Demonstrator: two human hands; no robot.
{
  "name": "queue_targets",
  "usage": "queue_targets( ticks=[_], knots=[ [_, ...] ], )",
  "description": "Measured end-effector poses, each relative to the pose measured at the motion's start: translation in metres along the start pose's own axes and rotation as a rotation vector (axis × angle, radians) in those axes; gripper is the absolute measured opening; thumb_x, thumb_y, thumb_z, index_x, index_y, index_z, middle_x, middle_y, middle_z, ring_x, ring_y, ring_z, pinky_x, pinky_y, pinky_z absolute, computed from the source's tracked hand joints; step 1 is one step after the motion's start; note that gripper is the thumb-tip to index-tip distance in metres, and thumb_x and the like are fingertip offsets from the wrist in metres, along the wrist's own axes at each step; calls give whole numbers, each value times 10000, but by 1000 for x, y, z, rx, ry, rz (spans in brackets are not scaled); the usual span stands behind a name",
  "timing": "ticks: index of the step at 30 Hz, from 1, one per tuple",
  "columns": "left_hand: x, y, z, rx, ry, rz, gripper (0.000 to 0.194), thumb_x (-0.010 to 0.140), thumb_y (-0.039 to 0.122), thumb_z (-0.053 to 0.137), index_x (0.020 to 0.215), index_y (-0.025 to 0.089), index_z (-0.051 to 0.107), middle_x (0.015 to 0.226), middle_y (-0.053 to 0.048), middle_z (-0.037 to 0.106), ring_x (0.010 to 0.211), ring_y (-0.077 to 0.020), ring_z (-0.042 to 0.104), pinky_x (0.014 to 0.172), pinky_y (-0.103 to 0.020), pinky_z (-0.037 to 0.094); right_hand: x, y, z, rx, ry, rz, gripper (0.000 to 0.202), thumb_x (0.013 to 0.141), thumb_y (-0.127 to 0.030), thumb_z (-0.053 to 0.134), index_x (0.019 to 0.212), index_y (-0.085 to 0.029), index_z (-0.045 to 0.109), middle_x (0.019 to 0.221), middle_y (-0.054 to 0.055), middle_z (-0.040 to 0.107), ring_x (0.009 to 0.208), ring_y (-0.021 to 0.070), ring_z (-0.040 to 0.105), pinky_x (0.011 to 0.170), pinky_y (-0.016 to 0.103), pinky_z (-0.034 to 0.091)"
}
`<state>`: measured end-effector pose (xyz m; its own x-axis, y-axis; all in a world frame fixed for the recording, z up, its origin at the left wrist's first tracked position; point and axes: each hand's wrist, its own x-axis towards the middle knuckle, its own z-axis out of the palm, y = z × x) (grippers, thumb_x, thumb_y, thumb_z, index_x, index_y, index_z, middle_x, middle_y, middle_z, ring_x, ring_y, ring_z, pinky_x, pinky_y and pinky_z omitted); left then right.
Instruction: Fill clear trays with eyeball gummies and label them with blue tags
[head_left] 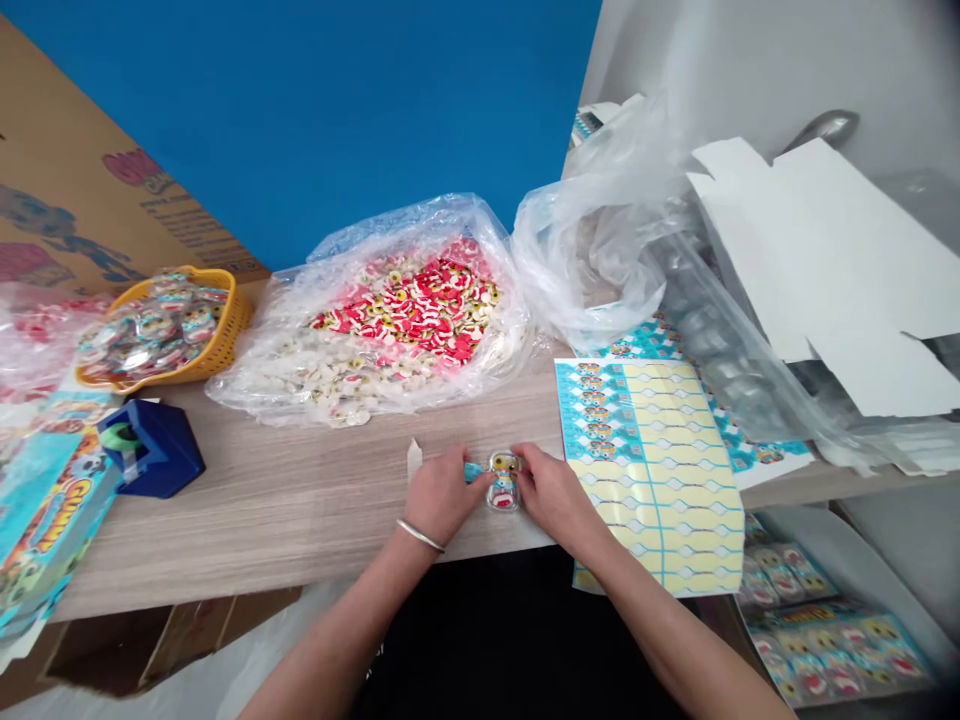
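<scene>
A small clear plastic blister pack with yellow, blue and red gummy pieces inside lies between my hands near the table's front edge. My right hand pinches its right side. My left hand, wearing a bangle, is closed on a blue sticker label, whose other end reaches across the pack's narrow middle. To the right lies a sheet of sticker labels, with blue printed stickers at its upper left and bare yellow backing elsewhere.
Behind my hands an open plastic bag spills red, white and yellow gummies. A yellow basket of filled packs, a blue tape dispenser and a printed box stand left. Clear trays and white card crowd the right.
</scene>
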<state>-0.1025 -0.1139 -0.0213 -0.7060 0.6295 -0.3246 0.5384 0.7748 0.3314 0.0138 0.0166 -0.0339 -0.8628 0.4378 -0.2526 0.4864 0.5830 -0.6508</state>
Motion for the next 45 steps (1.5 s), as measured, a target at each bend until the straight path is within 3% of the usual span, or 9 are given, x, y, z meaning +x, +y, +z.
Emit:
queue_targets(
  ticks=[7,12,16,23,27,30,35,39,45],
  knots=[
    [-100,-48,17,-236,87,-304,387,838,588,561,831,202,595,592,-28,637,618,-232,651,595,-293,394,-22,-24,25,39,-88,13,234,872,-114,531,1094,-164,585,853,63,698,783,204,654,683,268,395],
    [-148,-62,42,-1292,-77,-680,463,677,540,774,923,160,675,913,-105,750,834,-221,703,742,-305,531,-34,-45,48,55,-220,-115,209,869,-130,536,1065,-172,594,850,56,697,779,197,647,688,274,391],
    [-140,-49,49,-1728,0,-743,486,576,418,882,911,108,713,908,-115,751,775,-187,697,739,-298,562,-37,-59,58,66,-314,-217,211,836,-114,548,1028,-160,621,839,62,704,787,202,645,693,281,397],
    [-131,-45,24,-1674,252,-595,348,594,355,881,806,119,737,781,-55,750,684,-139,667,655,-234,539,-37,-49,29,368,-272,-19,499,832,-371,647,1290,-200,546,1045,66,701,532,110,535,562,269,412],
    [-116,-38,4,-1618,268,-459,328,606,333,876,815,130,728,781,-39,746,693,-136,664,669,-233,530,-38,-43,5,562,-307,-18,330,801,-443,665,1012,-191,643,839,8,654,494,84,419,488,240,330],
    [-106,-22,-10,-1654,203,-395,320,607,320,879,801,129,712,747,-29,726,658,-120,645,646,-225,519,-38,-44,-15,649,-294,-84,248,849,-418,602,784,-179,607,631,-40,496,543,95,381,508,231,285],
    [-98,7,-27,-1807,-77,-303,268,625,312,870,769,157,704,671,-3,668,560,-86,572,572,-221,488,-46,-40,-38,775,-285,-151,293,894,-463,574,791,-192,539,610,-69,390,556,95,322,511,228,257],
    [-95,26,-26,-1865,-282,-225,201,686,326,830,757,175,717,647,0,627,555,-79,536,576,-231,489,-53,-34,-35,987,-286,-201,343,899,-535,566,814,-206,512,614,-69,396,552,95,333,515,224,265],
    [-92,41,-19,-1877,-351,-198,252,671,341,844,785,160,710,693,-19,654,603,-100,587,621,-253,535,-55,-30,-20,1253,-191,-143,396,783,-561,707,841,-222,509,666,-52,517,520,86,415,479,201,313]
  ],
)
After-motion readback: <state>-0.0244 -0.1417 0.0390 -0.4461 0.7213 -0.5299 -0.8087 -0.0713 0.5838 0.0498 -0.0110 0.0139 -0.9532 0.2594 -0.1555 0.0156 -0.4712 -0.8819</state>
